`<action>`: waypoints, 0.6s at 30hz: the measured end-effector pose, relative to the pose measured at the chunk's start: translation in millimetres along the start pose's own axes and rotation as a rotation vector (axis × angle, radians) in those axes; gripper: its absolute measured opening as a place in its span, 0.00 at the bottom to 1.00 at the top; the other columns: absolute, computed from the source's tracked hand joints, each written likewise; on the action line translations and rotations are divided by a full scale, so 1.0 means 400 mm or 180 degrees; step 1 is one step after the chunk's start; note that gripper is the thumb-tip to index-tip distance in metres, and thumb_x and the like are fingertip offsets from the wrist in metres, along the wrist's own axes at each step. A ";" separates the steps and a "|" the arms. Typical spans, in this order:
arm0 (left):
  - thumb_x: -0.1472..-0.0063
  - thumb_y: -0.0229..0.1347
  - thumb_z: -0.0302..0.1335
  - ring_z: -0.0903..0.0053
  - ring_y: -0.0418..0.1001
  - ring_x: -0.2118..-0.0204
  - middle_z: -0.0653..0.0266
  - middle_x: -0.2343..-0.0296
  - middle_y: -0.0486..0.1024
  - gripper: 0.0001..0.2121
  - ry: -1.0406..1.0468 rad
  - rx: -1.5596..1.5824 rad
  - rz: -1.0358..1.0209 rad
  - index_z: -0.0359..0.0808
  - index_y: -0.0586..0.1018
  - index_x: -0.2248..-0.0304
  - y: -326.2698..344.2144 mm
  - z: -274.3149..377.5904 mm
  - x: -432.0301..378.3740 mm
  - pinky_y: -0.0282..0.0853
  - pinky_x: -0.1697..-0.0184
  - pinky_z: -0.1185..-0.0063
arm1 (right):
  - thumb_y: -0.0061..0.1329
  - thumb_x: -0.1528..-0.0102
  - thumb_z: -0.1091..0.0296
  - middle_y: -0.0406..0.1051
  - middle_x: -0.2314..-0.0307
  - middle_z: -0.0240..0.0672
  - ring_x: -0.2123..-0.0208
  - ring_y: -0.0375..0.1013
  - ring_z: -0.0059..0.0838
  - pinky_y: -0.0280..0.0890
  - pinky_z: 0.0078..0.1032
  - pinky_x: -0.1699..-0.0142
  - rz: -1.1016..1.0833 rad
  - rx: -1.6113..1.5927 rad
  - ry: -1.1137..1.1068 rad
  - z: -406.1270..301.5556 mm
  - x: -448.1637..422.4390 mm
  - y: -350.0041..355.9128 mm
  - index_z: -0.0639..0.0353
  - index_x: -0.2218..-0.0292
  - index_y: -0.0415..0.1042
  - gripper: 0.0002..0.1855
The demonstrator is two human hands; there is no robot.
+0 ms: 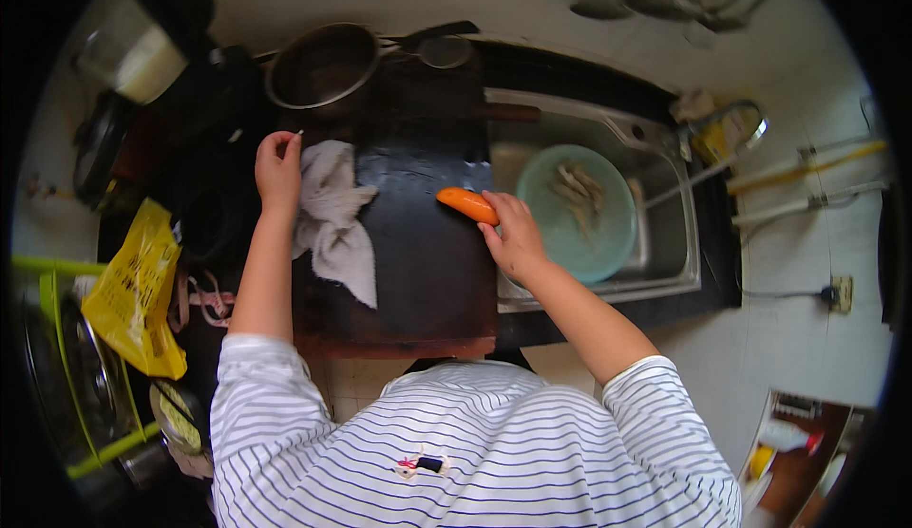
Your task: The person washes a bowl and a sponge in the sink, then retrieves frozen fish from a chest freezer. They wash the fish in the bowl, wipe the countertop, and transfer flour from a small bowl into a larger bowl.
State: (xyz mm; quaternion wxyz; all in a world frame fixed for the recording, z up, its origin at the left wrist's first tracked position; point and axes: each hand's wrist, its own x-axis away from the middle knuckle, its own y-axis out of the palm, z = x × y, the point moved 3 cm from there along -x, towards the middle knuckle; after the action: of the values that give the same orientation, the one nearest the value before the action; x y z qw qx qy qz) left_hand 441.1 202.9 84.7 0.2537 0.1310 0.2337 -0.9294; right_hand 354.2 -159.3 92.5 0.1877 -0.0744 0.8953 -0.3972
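Note:
My right hand grips the thick end of an orange carrot, whose other end points left over the dark counter board. Between the thumb and fingertips of my left hand is a small white piece, too small to identify. That hand is raised at the board's left side. Just right of it lies a crumpled pale cloth. Beyond my right hand, a translucent green basin stands in the steel sink; several pale, elongated food pieces lie inside it, their kind unclear.
A wide pan and a small strainer stand along the back wall. At left are a dark stove, a yellow plastic bag and a green rack. The faucet rises behind the sink; utensils hang above.

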 end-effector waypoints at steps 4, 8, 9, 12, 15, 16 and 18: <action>0.49 0.55 0.28 0.76 0.68 0.74 0.62 0.76 0.70 0.08 -0.0064 0.0522 -0.1262 0.34 0.71 0.70 0.203 0.239 0.175 0.64 0.70 0.81 | 0.50 0.54 0.71 0.62 0.62 0.42 0.58 0.63 0.34 0.60 0.23 0.55 0.0512 -0.1102 0.1384 0.126 0.163 -0.040 0.63 0.55 0.60 0.24; 0.49 0.54 0.31 0.74 0.69 0.68 0.64 0.68 0.72 0.12 0.0315 -0.0154 -0.2062 0.35 0.72 0.66 0.327 0.355 0.270 0.64 0.64 0.79 | 0.49 0.52 0.71 0.63 0.61 0.39 0.59 0.63 0.27 0.59 0.21 0.55 0.0845 -0.1257 0.1931 0.225 0.293 -0.093 0.64 0.54 0.60 0.24; 0.49 0.54 0.32 0.71 0.70 0.67 0.63 0.66 0.72 0.11 0.0580 -0.0162 -0.1953 0.35 0.73 0.67 0.335 0.359 0.279 0.64 0.62 0.78 | 0.49 0.52 0.70 0.63 0.61 0.39 0.59 0.63 0.27 0.58 0.21 0.55 0.0852 -0.1250 0.2017 0.217 0.308 -0.116 0.64 0.54 0.60 0.24; 0.52 0.52 0.28 0.64 0.69 0.63 0.62 0.65 0.73 0.05 0.1788 -0.0544 -0.1350 0.35 0.76 0.78 0.281 0.323 0.223 0.61 0.57 0.71 | 0.49 0.52 0.70 0.63 0.61 0.38 0.60 0.63 0.25 0.58 0.20 0.54 0.0913 -0.1413 0.2117 0.222 0.348 -0.146 0.65 0.53 0.59 0.24; 0.51 0.52 0.33 0.61 0.56 0.50 0.59 0.52 0.60 0.11 0.1404 -0.2569 -0.0578 0.41 0.75 0.67 0.146 0.243 0.150 0.52 0.54 0.57 | 0.49 0.51 0.70 0.64 0.61 0.37 0.60 0.63 0.24 0.58 0.19 0.54 0.0996 -0.1729 0.2141 0.222 0.372 -0.145 0.66 0.53 0.59 0.24; 0.54 0.54 0.42 0.58 0.49 0.46 0.57 0.49 0.54 0.24 0.0802 -0.2845 -0.0524 0.47 0.69 0.55 0.099 0.185 0.141 0.46 0.54 0.48 | 0.49 0.51 0.70 0.64 0.61 0.37 0.60 0.63 0.23 0.58 0.19 0.55 0.1004 -0.1852 0.2136 0.218 0.371 -0.140 0.66 0.53 0.59 0.24; 0.61 0.60 0.45 0.55 0.48 0.46 0.50 0.49 0.52 0.37 0.0106 -0.2495 -0.0905 0.50 0.60 0.49 0.053 0.125 0.161 0.47 0.49 0.56 | 0.48 0.51 0.71 0.64 0.61 0.37 0.60 0.63 0.23 0.58 0.19 0.55 0.0900 -0.1968 0.2112 0.188 0.349 -0.140 0.66 0.53 0.59 0.24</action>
State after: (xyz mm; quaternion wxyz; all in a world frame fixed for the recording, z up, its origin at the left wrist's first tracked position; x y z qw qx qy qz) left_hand 392.2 135.3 96.5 0.1497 0.0059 0.5897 -0.7936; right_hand 255.0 -287.9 49.0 -0.0872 0.1266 0.9845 -0.0849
